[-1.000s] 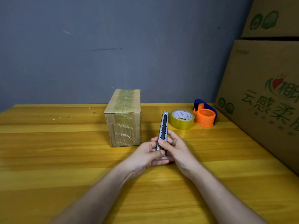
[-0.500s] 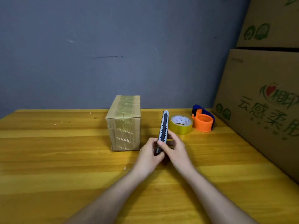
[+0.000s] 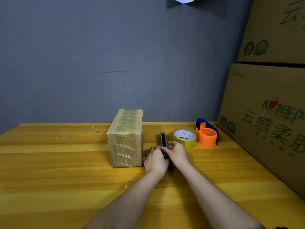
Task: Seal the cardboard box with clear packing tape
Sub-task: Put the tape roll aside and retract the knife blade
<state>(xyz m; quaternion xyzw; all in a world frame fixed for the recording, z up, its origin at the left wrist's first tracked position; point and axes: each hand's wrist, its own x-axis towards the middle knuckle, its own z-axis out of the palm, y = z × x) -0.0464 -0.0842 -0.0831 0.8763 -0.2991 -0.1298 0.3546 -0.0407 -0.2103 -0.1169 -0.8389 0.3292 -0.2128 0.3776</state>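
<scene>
While both the left hand [image 3: 155, 160] and right hand [image 3: 177, 152] curl their fingers around a utility knife [image 3: 164, 142], the already-taped cardboard box [image 3: 126, 139] stands at nine o'clock, so sealing seems nearly done; setting the knife down likely comes next.

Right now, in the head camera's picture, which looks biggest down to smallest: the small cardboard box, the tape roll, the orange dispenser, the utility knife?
1. small cardboard box
2. tape roll and orange dispenser: look alike, unranked
3. utility knife, partly hidden by both hands
</scene>
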